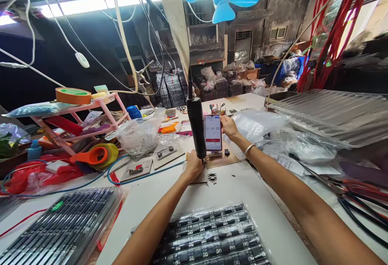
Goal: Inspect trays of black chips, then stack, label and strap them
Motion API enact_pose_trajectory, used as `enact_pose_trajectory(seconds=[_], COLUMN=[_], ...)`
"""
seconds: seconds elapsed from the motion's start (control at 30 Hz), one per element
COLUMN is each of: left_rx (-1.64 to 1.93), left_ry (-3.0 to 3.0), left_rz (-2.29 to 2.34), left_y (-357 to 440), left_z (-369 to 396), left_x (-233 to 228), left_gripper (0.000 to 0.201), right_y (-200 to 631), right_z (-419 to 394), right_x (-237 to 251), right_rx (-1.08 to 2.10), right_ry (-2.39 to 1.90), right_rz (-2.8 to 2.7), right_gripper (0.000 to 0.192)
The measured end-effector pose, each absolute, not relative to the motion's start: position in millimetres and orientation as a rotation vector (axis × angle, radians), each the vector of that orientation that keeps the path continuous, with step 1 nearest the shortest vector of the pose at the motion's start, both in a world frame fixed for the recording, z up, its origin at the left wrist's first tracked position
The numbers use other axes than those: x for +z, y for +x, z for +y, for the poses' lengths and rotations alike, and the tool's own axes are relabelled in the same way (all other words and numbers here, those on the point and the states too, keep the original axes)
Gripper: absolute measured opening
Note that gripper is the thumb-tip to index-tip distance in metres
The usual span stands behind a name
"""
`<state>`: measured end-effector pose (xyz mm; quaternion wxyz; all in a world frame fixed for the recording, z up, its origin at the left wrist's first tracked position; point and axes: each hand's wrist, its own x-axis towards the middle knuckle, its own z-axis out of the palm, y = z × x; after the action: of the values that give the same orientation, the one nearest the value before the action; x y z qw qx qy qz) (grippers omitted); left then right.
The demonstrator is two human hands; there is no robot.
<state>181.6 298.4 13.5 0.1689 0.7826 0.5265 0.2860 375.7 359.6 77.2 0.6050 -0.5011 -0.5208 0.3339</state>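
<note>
**Phone propped upright, a hand on either side**

The phone [213, 132] stands upright at mid-desk, its screen lit. The right hand [228, 126] touches its right edge, fingers [222, 121] curled against the case. Just left hangs a black electric screwdriver [196, 127]. Below it the left hand [193, 166] rests closed on a brown board [222, 160] on the white desk [239, 188].

L hand [194, 166] rests on a small board [200, 176] at the tip of the hanging black electric screwdriver [196, 127]. R hand [228, 126] touches the edge of an upright phone [213, 132] w/ a timer on screen. Trays of dark parts [212, 236] lie near the front table [239, 184] edge.
</note>
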Motion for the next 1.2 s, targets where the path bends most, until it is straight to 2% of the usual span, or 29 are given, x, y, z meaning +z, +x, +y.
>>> enact_pose_trajectory(seconds=[0.3, 0.7, 0.9, 1.2], left_rx=[0.922, 0.799, 0.749, 0.785], left_ry=[2.222, 2.349, 2.392, 2.331], left_rz=[1.454, 1.542, 1.58, 1.62], left_y=[197, 179, 165, 132], left_z=[300, 298, 292, 266], left_x=[20, 25, 32, 50], left_gripper=[0.028, 0.027, 0.026, 0.021], right_y=[369, 370, 373, 374], right_z=[367, 364, 355, 349], right_x=[78, 76, 81, 59], right_rx=[0.657, 0.644, 0.559, 0.535], right_ry=[-1.205, -1.227, -1.216, -1.216], right_rz=[-1.017, -0.947, -1.058, -1.289], right_gripper=[0.034, 0.037, 0.033, 0.033])
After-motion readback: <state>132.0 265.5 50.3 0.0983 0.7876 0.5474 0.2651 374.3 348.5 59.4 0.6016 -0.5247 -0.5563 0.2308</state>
